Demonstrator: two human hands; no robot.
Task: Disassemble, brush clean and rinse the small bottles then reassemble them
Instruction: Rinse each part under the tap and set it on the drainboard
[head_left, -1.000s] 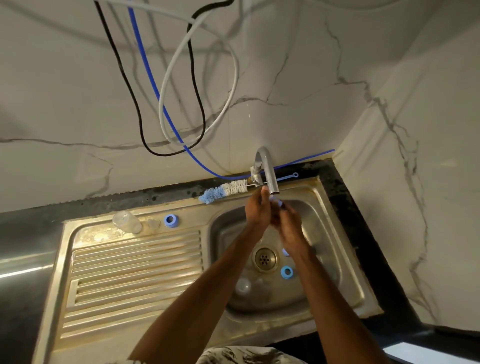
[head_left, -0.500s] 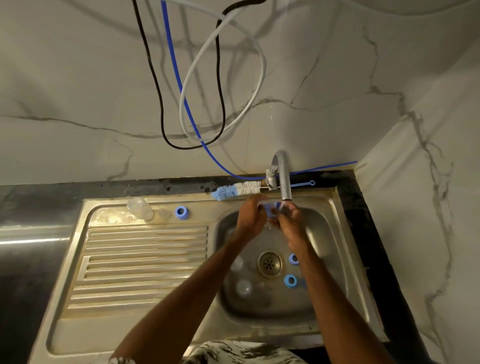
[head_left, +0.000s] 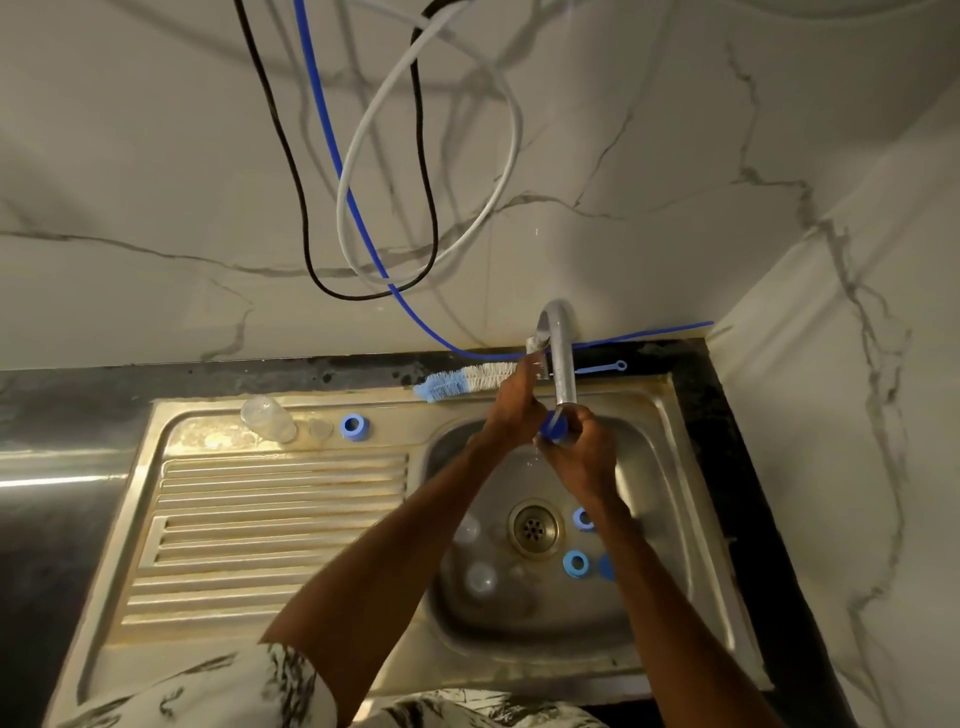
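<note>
The left hand, centre of the frame, curls beside the blue cap, its grip I cannot tell, while the right hand pinches the cap under the tap spout, where turning it slowly should rinse every side.

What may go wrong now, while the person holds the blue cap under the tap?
The small blue cap pinched by the right hand may slip and fall into the sink. The loose blue rings lie close to the drain; water might wash them over it and slow the draining.
</note>
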